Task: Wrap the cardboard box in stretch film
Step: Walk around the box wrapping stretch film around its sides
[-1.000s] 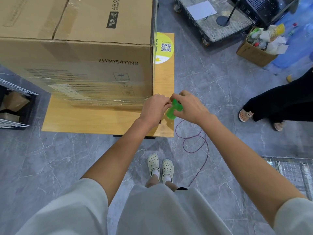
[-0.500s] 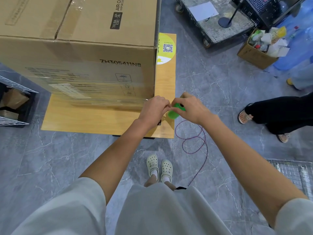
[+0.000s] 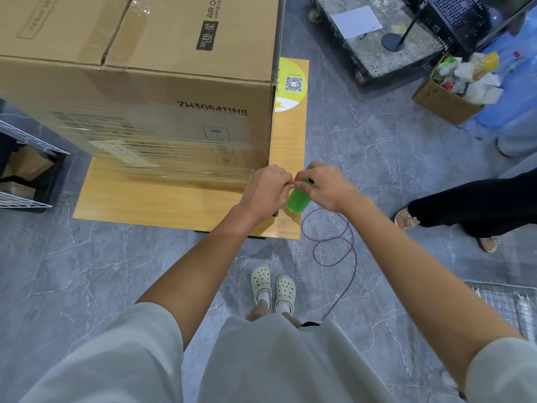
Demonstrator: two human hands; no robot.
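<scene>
Barely any shift since 1 second ago: fingertips now meet at the near right corner of the cardboard box (image 3: 162,91), which sits on a wooden board (image 3: 162,202). The left hand (image 3: 263,191) pinches the stretch film (image 3: 180,167) banding its near face low down; the right hand (image 3: 327,187) grips the green roll handle (image 3: 297,200).

looks like a warehouse packing floor: a big shipping carton (image 3: 145,91) on a low wooden platform (image 3: 162,202), wire cages (image 3: 29,137), a wheeled cart (image 3: 374,50), grey tiled floor (image 3: 377,158).
</scene>
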